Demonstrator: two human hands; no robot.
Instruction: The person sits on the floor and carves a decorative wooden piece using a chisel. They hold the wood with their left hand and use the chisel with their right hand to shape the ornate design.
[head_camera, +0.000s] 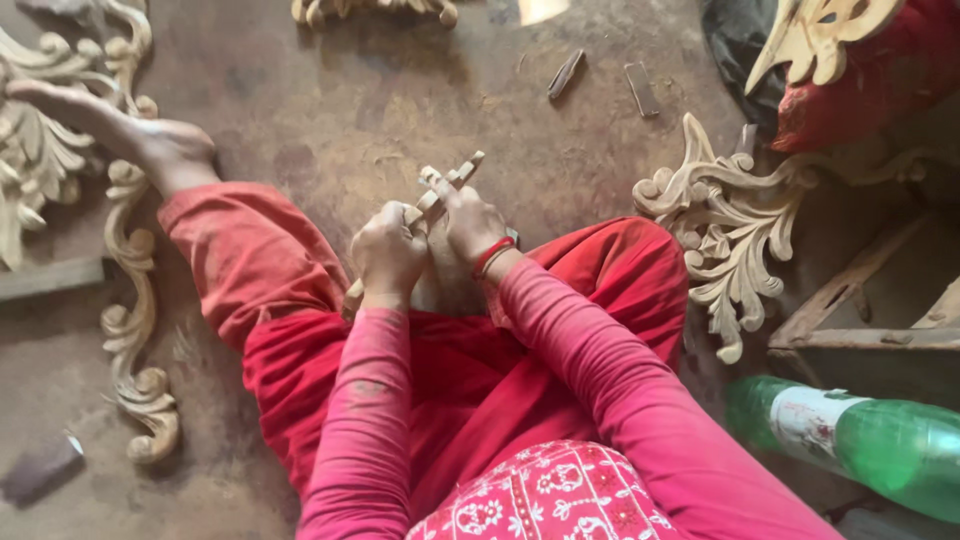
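- At nine o'clock, a long carved scroll moulding (135, 300) lies on the earthen floor (330, 110), with the person's bare foot (150, 140) resting against its upper curls; a shift of the leg could knock or scuff the delicate edges.
- Just left of centre, the left hand (388, 255) is a closed grip around the lower end of a small pale carved wooden piece (440, 195), which is held in the air above the lap, over the knees in red trousers.
- Just right of it, the right hand (470, 222), with a red band at the wrist, has its fingers pressed together, pinching the upper part of the same piece; whether a tool or abrasive sits under the fingers cannot be told.
- The piece looks thin and pierced, judged likely to snap if the two hands bend or twist against each other, and with the fingers so near its edges a slip could bring splinters.
- At one o'clock, two small dark scraps (600, 80) lie loose on the floor.
- At three o'clock, a leafy carved ornament (725, 235) lies close beside the right knee, where a moving leg could chip its tips.
- At four o'clock, a green plastic bottle (880, 440) lies on its side and could roll.
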